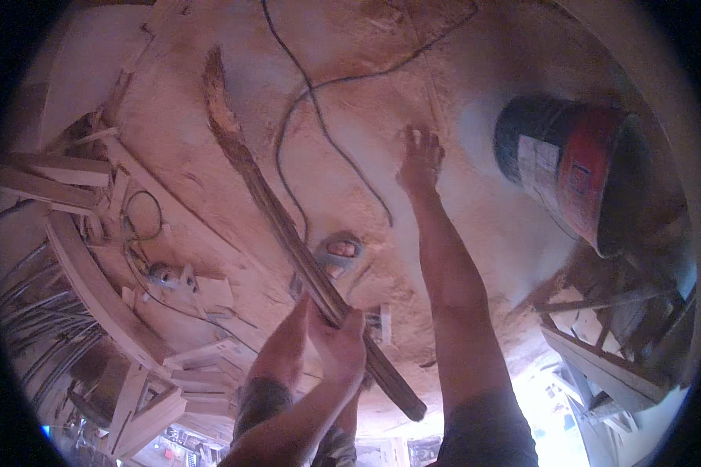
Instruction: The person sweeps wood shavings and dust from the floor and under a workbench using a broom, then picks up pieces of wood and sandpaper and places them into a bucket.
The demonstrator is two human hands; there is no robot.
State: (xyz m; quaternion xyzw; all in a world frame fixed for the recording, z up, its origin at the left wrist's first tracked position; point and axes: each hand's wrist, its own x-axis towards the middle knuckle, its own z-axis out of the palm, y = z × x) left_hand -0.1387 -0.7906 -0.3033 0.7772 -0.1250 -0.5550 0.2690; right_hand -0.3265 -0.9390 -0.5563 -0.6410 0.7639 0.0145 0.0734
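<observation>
My left hand [339,342] is closed round the lower part of a long, weathered wooden stick [276,210]. The stick slants up to the far left, where its end bends slightly and looks rough and reddish brown. Its near end points toward the lower right. My right hand [420,159] is stretched forward over the dusty floor [350,148], slightly blurred, with its fingers apart and nothing in them. Beyond the stick's middle sits a small dark-edged object [343,249] with a pinkish rounded top; its kind is unclear.
A dark and red bucket [592,171] lies on its side at the right. Dark cables [311,89] cross the floor ahead. Timber pieces [101,288] and thin rods [47,323] crowd the left. More boards [600,358] lie at the lower right.
</observation>
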